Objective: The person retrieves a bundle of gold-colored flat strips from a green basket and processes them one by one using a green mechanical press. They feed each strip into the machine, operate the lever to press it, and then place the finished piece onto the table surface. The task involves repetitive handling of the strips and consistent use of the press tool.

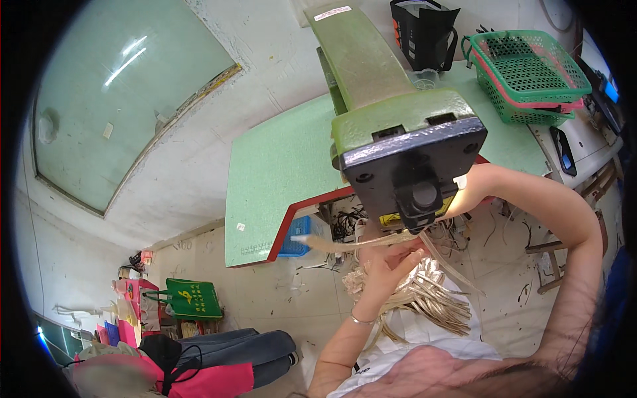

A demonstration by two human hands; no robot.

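Fingers point(409, 260) of left hand point(383, 272) curl narrow by gold strips point(448, 321), four o'clock, grip unclear; right hand point(460, 204), three o'clock, I can't tell behind machine head point(391, 169); table edge point(284, 232) at eight; floor point(312, 306) opens at six.

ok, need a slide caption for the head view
Left hand by a green machine, near a pale strip and gold strips bunched over white clothing.
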